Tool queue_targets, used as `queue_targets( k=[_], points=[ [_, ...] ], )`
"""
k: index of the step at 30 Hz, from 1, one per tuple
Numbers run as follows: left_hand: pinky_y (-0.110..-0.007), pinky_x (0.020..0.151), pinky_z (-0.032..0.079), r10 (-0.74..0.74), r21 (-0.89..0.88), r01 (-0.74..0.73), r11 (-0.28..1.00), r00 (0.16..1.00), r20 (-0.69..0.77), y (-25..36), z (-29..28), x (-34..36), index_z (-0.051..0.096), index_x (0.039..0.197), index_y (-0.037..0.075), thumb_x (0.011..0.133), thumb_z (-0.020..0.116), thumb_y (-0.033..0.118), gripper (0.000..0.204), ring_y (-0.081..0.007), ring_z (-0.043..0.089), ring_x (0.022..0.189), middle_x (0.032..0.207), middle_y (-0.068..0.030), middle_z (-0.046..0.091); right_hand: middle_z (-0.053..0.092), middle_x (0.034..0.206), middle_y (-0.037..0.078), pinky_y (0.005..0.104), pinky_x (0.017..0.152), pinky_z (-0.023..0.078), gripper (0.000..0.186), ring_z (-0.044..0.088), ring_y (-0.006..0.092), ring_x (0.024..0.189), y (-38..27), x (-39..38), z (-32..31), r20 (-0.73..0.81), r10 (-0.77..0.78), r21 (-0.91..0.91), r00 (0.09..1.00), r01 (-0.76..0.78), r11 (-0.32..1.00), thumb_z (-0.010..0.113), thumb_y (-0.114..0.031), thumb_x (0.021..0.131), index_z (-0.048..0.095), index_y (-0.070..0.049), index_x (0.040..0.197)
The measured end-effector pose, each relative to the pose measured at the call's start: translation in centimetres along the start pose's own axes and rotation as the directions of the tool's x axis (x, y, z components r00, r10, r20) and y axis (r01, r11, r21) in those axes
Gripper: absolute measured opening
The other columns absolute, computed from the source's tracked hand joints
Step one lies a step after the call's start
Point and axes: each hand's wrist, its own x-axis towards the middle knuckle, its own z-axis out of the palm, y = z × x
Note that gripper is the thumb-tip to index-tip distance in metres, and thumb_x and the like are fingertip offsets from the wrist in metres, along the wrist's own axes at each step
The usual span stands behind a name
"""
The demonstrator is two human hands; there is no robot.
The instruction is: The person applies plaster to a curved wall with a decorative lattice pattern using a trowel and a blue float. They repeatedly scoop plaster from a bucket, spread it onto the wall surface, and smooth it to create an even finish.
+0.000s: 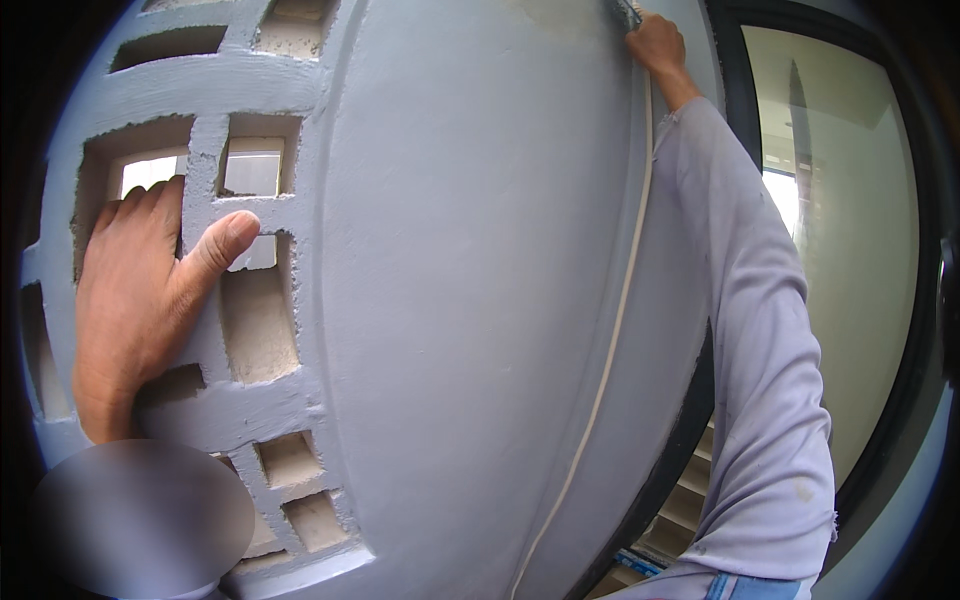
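Head view, and the pale grey painted wall (pixel 470 300) fills nearly the whole picture, bulging with the lens. Over at nine o'clock the left hand (pixel 135 300) is on the lattice of square openings (pixel 255 320) cut into the wall: the four fingers hook into an opening at about ten o'clock, their tips hidden inside it, while the thumb (pixel 220 245) stretches wide to the right and presses flat across a vertical bar of the grid. So that hand is spread and gripping the lattice bar itself, nothing loose in it. Through the upper openings there is bright light; the lower ones show rough unpainted sides. Up at one o'clock, the right hand (pixel 655 45) is raised high at the wall's right edge, fingers curled narrow around a small dark tool (pixel 627 12) whose end touches the wall at the very top of the frame; what kind of tool it is, I cannot tell, as most of it is cut off. Near it, at twelve o'clock, a patch of the wall looks rougher and paler. The long light sleeve (pixel 760 330) runs down from that hand to five o'clock. Just beside the sleeve, a thin white cable (pixel 620 290) follows the wall's edge from the hand down to six o'clock. At three o'clock stands a dark-framed glass door (pixel 850 250), and at four to five o'clock, pale steps (pixel 685 500) show below the wall's edge.
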Motion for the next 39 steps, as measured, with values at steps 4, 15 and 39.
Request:
queue_targets(
  k=[4,15,39],
  points=[
    [-0.043,0.088,0.038,0.034,-0.057,-0.036,0.998,0.999,-0.037,-0.4,1.0,-0.1,0.059,0.106,0.001,0.089,0.040,0.063,0.067,-0.0349,0.052,0.095,0.097,-0.0174,0.060,0.066,0.091,0.021,0.0433,0.078,0.050,0.025,0.064,0.0353,0.089,-0.5,0.3,0.1,0.060,0.143,-0.046,0.988,-0.141,0.989,0.059,-0.016,0.072,0.067,-0.005,0.093],
    [-0.040,0.088,0.040,-0.028,-0.139,0.035,0.990,0.998,0.055,-1.3,-2.2,0.3,0.061,0.104,-0.001,0.088,0.044,0.063,0.068,-0.0316,0.055,0.094,0.096,-0.0186,0.061,0.065,0.100,0.023,0.0419,0.083,0.050,0.031,0.063,0.0349,0.098,1.0,1.3,-1.4,0.356,0.104,0.135,0.929,-0.161,0.978,0.064,-0.017,0.069,0.067,-0.001,0.095],
    [-0.042,0.092,0.037,-0.003,-0.017,0.002,1.000,0.999,-0.037,-0.5,0.4,-0.2,0.061,0.104,0.000,0.085,0.037,0.072,0.077,-0.0329,0.054,0.093,0.094,-0.0180,0.061,0.064,0.100,0.025,0.0440,0.086,0.047,0.030,0.061,0.0367,0.101,3.4,2.4,-2.4,0.012,-0.039,0.168,0.999,0.036,0.985,0.058,-0.014,0.073,0.066,-0.001,0.099]
  ],
)
